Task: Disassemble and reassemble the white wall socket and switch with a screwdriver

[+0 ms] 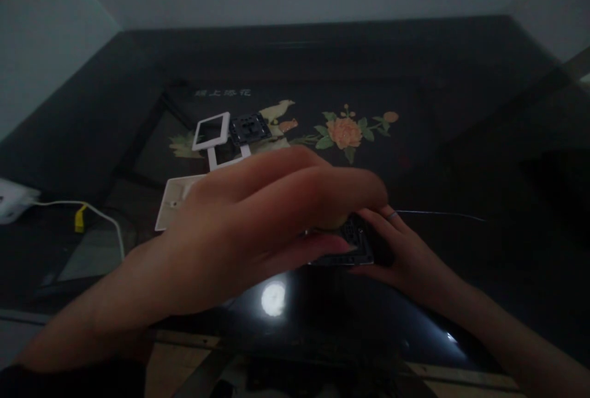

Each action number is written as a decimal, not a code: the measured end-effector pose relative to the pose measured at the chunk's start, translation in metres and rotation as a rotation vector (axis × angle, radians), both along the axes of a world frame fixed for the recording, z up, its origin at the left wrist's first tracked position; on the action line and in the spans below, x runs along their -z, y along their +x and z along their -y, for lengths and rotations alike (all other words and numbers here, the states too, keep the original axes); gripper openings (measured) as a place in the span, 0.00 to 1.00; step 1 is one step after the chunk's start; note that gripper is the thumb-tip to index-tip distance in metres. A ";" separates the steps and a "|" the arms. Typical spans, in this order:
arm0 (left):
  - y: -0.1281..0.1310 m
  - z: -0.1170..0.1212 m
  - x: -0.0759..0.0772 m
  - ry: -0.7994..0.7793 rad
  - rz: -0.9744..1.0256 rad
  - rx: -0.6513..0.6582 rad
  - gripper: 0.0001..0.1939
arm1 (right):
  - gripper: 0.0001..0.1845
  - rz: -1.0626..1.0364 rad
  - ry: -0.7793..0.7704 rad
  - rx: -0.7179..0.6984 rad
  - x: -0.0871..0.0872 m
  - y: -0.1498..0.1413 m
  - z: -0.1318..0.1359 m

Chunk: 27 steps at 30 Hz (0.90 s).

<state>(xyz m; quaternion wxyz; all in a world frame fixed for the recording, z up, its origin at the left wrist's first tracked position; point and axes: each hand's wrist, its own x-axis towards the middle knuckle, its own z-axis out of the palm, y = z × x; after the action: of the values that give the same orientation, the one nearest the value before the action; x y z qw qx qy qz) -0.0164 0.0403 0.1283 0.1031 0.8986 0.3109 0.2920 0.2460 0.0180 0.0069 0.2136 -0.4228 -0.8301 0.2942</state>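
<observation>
My left hand (258, 226) is raised close to the camera, its fingers stretched to the right and closed on the top of a dark square switch module (354, 244). From the right side my right hand (405, 250) grips that same module; a ring shows on one finger. The module hangs just above the glossy black table (461, 158). Behind my left hand lie a white frame (211, 131), a dark switch insert (249, 128) and a white cover plate (173, 201), partly hidden by my hand.
The table top carries a painted flower (345, 132) and bird design. A white box (11, 200) with a white cable (106, 220) and yellow clip sits at the left. A lamp reflection (273, 298) shines near the front edge.
</observation>
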 end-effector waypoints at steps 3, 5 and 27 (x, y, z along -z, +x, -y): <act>-0.004 0.002 -0.003 -0.085 -0.027 0.052 0.23 | 0.47 0.008 -0.006 -0.009 0.001 0.000 -0.001; -0.006 0.003 -0.005 -0.160 -0.038 0.028 0.28 | 0.46 0.018 -0.027 -0.012 0.000 0.000 -0.001; 0.001 0.005 -0.002 -0.149 0.096 -0.067 0.24 | 0.45 0.011 -0.044 -0.020 -0.004 0.000 0.000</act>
<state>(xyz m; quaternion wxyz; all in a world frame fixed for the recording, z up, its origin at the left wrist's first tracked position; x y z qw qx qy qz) -0.0157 0.0353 0.1302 0.1746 0.8625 0.3563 0.3140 0.2462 0.0177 0.0105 0.1966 -0.4209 -0.8287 0.3121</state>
